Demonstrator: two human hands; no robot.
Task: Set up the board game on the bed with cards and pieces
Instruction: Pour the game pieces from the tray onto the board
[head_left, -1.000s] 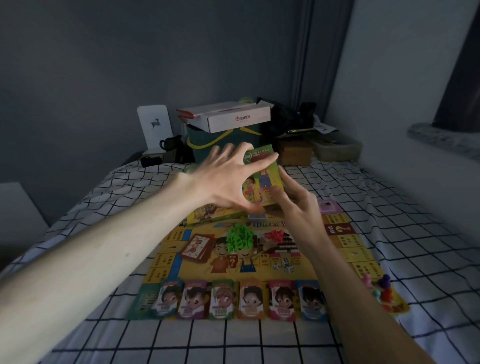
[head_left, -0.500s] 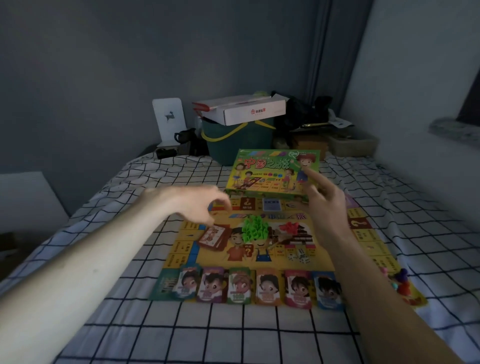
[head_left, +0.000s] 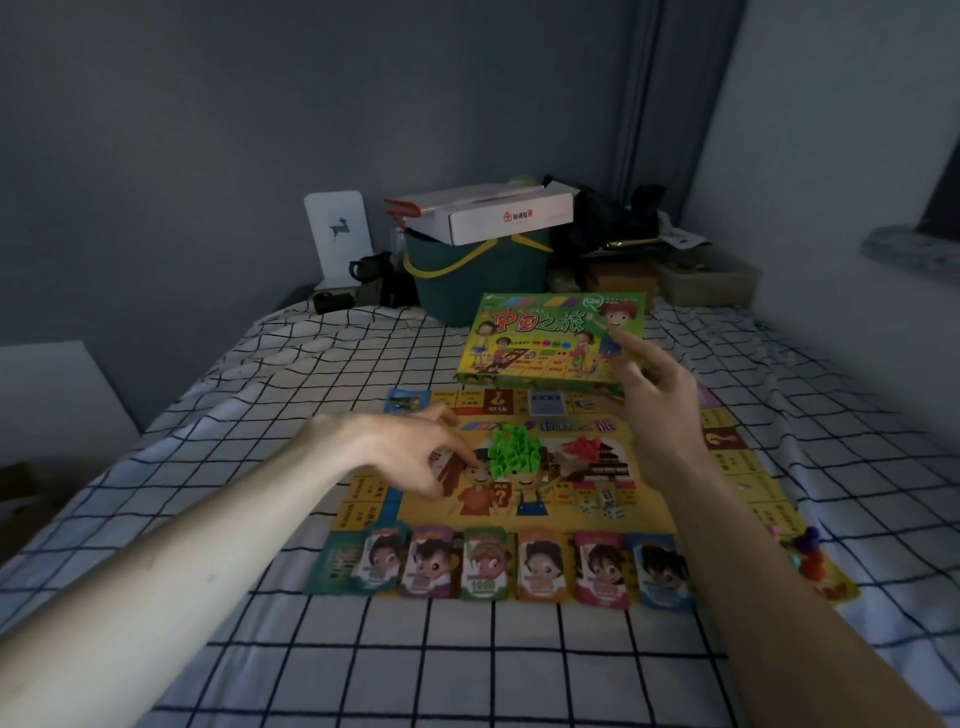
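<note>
Where the dim light falls short, the small print on the board (head_left: 524, 499) cannot be read, and the tokens (head_left: 804, 551) at its right corner show only as a blurred coloured cluster. The right forearm covers part of the board's right side. The board lies flat on the checked bed (head_left: 260, 415), yellow, with six character cards (head_left: 498, 566) in a row along its near edge, green pieces (head_left: 511, 457), red pieces (head_left: 584, 447) and dice (head_left: 602, 504) at its centre. The game box (head_left: 550, 343) rests at the far edge. The left hand (head_left: 410, 452) hovers with loosely curled fingers over a card stack (head_left: 447, 467); whether they touch it cannot be told. The right hand (head_left: 654, 395), its grip wide, extends a finger onto the box.
</note>
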